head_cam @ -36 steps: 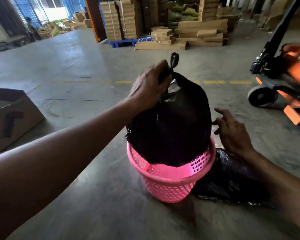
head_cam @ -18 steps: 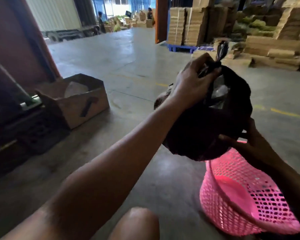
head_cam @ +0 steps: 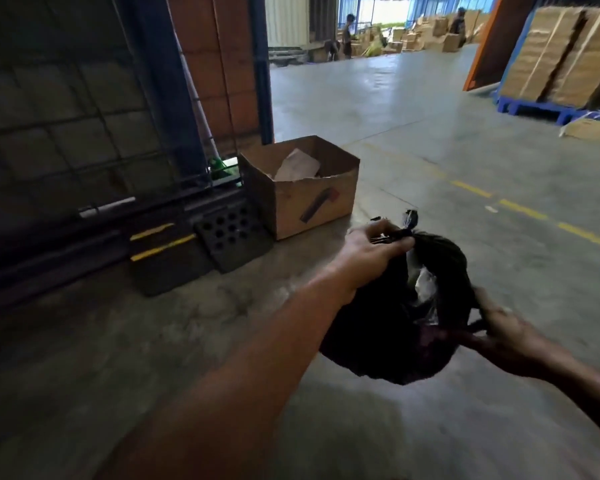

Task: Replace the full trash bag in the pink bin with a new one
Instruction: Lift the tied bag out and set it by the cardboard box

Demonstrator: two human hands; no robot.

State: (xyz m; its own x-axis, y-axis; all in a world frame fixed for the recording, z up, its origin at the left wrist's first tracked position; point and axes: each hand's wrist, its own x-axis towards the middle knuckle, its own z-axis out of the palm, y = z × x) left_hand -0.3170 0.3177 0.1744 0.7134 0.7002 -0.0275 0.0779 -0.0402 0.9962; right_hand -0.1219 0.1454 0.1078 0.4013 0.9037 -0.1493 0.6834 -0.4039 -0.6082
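A full black trash bag [head_cam: 388, 327], knotted at the top, hangs in the air above the concrete floor. My left hand [head_cam: 374, 247] grips it by the knotted neck. My right hand [head_cam: 506, 330] holds the bag's lower right side, fingers pressed into the plastic. Pale crumpled rubbish shows through a thin patch near the top. The pink bin is out of view.
An open cardboard box [head_cam: 312, 202] with paper inside stands on the floor ahead left, beside dark metal racking [head_cam: 84, 140] and black blocks [head_cam: 232, 237]. Stacked cartons on a blue pallet [head_cam: 541, 109] lie far right. People [head_cam: 349, 36] work in the distance.
The bag has been lifted out of the pink bin and carried to the left. My view has swung left, so the bin and pallet truck have dropped out of sight.
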